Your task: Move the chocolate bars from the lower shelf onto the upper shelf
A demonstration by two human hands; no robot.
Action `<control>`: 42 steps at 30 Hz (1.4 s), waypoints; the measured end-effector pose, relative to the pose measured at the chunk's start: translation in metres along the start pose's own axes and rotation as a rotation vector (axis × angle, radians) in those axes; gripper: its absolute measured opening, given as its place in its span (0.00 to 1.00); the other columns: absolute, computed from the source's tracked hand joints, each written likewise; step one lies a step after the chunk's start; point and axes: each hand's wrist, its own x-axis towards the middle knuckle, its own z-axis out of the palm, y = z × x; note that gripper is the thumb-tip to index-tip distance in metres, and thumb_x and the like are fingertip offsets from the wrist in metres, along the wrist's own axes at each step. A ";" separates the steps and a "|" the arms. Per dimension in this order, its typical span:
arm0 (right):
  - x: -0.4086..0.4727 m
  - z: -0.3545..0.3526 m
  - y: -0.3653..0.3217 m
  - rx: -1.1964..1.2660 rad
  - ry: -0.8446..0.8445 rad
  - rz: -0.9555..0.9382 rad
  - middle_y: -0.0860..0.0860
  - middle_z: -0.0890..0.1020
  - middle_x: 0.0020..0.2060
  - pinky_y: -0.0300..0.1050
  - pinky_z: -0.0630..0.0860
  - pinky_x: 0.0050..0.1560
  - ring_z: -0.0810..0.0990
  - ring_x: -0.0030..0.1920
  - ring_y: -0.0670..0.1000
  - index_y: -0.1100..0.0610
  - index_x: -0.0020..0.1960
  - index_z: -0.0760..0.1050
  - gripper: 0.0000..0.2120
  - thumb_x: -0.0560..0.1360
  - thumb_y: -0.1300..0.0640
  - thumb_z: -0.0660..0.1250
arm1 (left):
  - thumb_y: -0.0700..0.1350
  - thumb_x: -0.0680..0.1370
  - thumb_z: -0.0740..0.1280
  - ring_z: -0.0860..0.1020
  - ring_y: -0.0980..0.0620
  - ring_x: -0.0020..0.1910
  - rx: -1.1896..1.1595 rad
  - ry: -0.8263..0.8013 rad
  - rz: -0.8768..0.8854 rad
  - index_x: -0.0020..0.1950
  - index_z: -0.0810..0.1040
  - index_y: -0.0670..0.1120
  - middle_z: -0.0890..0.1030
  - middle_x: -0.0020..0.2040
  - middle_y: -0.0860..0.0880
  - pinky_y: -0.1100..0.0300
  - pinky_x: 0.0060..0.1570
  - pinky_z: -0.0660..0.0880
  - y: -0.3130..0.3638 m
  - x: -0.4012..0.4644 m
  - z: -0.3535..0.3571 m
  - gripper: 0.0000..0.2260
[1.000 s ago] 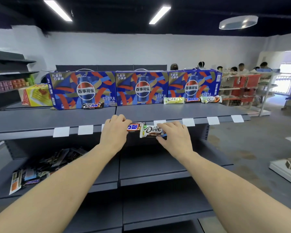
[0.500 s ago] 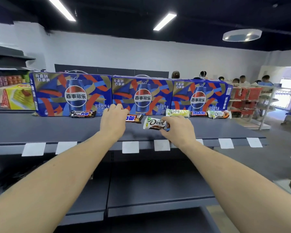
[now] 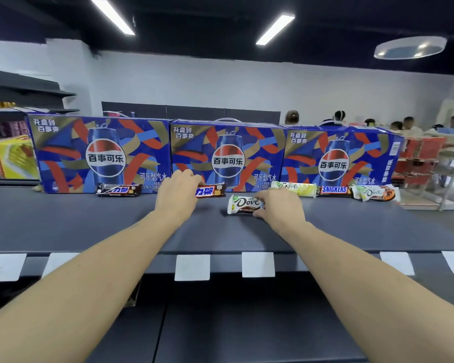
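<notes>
**Inspector:** Step in hand?

**Assistant:** Set-down, by my reading. Both arms reach over the upper shelf (image 3: 63,226). The left hand (image 3: 177,195) has its fingers curled over one end of a red-and-brown bar (image 3: 210,190), close to the back edge, against the middle cola carton (image 3: 228,155). The right hand (image 3: 279,206) pinches the end of a white Dove bar (image 3: 244,204), which lies nearer mid-depth.

**Inspector:** Next move?

**Assistant:** Likely letting go of both, after sliding the Dove bar back into the row (four other bars already line the back edge). I cannot tell whether any remain on the lower shelf (image 3: 247,331).

**Inspector:** Surface and room?

**Assistant:** Dark grey shelving, blank white label tags along the front edge. Three cola cartons in a row, a yellow box (image 3: 13,158) toward the left end. Strip lights overhead, people seated beyond.
</notes>
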 end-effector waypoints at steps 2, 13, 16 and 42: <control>0.016 0.010 0.007 -0.005 -0.005 -0.020 0.51 0.82 0.52 0.46 0.68 0.44 0.75 0.55 0.55 0.47 0.63 0.77 0.18 0.74 0.47 0.70 | 0.44 0.77 0.69 0.72 0.50 0.55 -0.018 -0.010 -0.006 0.65 0.75 0.53 0.76 0.56 0.51 0.55 0.50 0.72 0.004 0.011 0.006 0.17; 0.083 0.049 0.037 0.084 -0.045 -0.031 0.53 0.78 0.57 0.50 0.76 0.51 0.75 0.59 0.57 0.47 0.65 0.76 0.19 0.75 0.52 0.70 | 0.43 0.76 0.71 0.71 0.50 0.57 -0.188 -0.055 -0.120 0.65 0.76 0.56 0.75 0.57 0.52 0.49 0.49 0.76 0.019 0.051 0.042 0.19; 0.094 0.058 0.037 0.091 -0.039 -0.023 0.54 0.76 0.57 0.51 0.77 0.51 0.74 0.59 0.57 0.49 0.64 0.77 0.18 0.74 0.55 0.70 | 0.44 0.76 0.71 0.72 0.50 0.57 -0.201 -0.049 -0.111 0.65 0.76 0.55 0.75 0.57 0.52 0.49 0.49 0.76 0.017 0.056 0.049 0.18; 0.109 0.068 0.032 0.067 -0.044 -0.036 0.53 0.75 0.56 0.45 0.69 0.48 0.70 0.58 0.55 0.54 0.66 0.71 0.20 0.75 0.60 0.64 | 0.42 0.69 0.77 0.79 0.58 0.48 -0.605 0.035 -0.059 0.64 0.74 0.51 0.81 0.49 0.56 0.59 0.54 0.77 -0.007 0.057 0.068 0.25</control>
